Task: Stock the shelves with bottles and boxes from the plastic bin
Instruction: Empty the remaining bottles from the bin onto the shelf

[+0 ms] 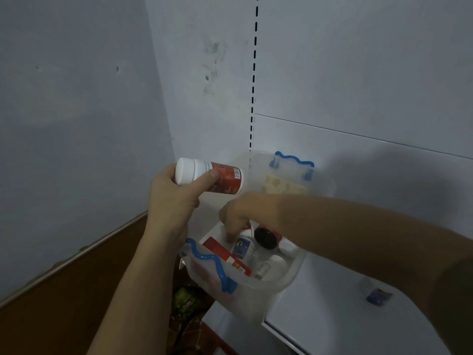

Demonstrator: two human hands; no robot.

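Item: plastic bin [258, 290], clear-walled, blue wavy handles at its near and far ends, standing at the left end of a white shelf [320, 298] and overhanging its edge slightly. Contents visible: a red box [217, 248] leaning against the near-left wall; a blue-labelled bottle [242, 248] at centre, long axis tipped away from the viewer; a dark-lidded jar [266, 238] just right of it; white caps and small bottles beyond and below, too blurred to sort.

Item: right hand [238, 216]. Reaches in over the bin from the right, fingers curled downward, fingertips at the top of the blue-labelled bottle, which lies directly below them. Whether it has pinched the bottle or only touches it cannot be told; the fingers hide the contact. It is the nearer hand to everything in the bin.

Item: left hand [176, 196]. Raised above the bin's left edge, clamped around a white bottle with red label [211, 176], thumb across the front. Bottle held sideways, white cap pointing left, base to the right, clear of the bin.

Item: small blue-and-white pack [376, 294], alone on the shelf, well right of the bin.

Judgement: the next lift likely runs straight up from the bin; the dark-lidded jar beside the blue-labelled bottle may get nudged.
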